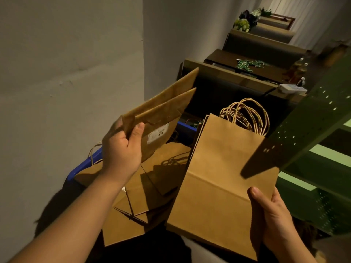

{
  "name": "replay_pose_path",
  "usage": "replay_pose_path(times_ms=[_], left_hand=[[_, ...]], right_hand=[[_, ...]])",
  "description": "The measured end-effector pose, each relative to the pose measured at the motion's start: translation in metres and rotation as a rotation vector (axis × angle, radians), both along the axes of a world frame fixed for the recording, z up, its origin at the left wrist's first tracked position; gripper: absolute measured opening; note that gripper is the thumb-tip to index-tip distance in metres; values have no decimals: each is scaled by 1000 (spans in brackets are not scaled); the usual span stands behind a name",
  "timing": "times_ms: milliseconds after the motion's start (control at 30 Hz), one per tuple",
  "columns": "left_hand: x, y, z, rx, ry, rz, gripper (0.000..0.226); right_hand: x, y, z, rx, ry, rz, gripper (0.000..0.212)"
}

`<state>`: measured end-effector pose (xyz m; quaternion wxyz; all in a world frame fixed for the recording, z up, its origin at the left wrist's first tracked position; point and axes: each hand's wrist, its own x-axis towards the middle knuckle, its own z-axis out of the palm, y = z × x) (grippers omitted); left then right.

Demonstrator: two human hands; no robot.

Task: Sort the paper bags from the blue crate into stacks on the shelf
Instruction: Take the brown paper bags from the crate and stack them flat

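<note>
My left hand (122, 149) grips a folded brown paper bag (161, 112) by its lower corner, thumb on its face, and holds it raised and tilted above the blue crate (83, 165). A white label shows on that bag. My right hand (269, 215) holds a flat stack of brown handled bags (218, 179) by its bottom right corner, thumb on top. Their twisted paper handles (247, 114) bunch at the far end. More brown bags (140, 202) lie loose in the crate below.
A green perforated metal shelf (311, 133) stands to the right, with pale green boards. A grey wall (66, 73) runs along the left. Beyond the crate stand dark counters (237, 78) with small green packets, bottles and flowers.
</note>
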<state>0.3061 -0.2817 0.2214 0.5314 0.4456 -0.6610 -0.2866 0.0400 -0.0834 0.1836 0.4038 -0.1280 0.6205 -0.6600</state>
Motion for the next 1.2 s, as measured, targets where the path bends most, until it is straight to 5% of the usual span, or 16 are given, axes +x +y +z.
replay_pose_path(times_ms=[67, 167, 367, 567, 633, 767, 833, 1033, 1200], left_hand=[[11, 3, -5, -149, -1, -177, 19], [33, 6, -31, -223, -102, -347, 34], [83, 27, -81, 322, -104, -265, 37], [120, 30, -98, 543, -336, -164, 65], [116, 25, -97, 641, -179, -75, 74], [105, 5, -86, 939, 584, 148, 28], [104, -5, -81, 1002, 679, 177, 21], [97, -18, -70, 1155, 282, 74, 73], [90, -24, -57, 1194, 212, -7, 88]], right_hand=[[1, -2, 3, 11, 37, -10, 50], [2, -6, 5, 21, 95, -35, 47], [5, -11, 13, -4, 149, -119, 35], [4, -18, 35, -105, 302, -130, 33], [3, -23, 43, -160, 366, -99, 37], [-4, -35, 53, -178, 401, -24, 40], [-7, -38, 54, -169, 391, 10, 46], [-14, -39, 54, -121, 325, 75, 55], [-21, -35, 53, -28, 278, 126, 50]])
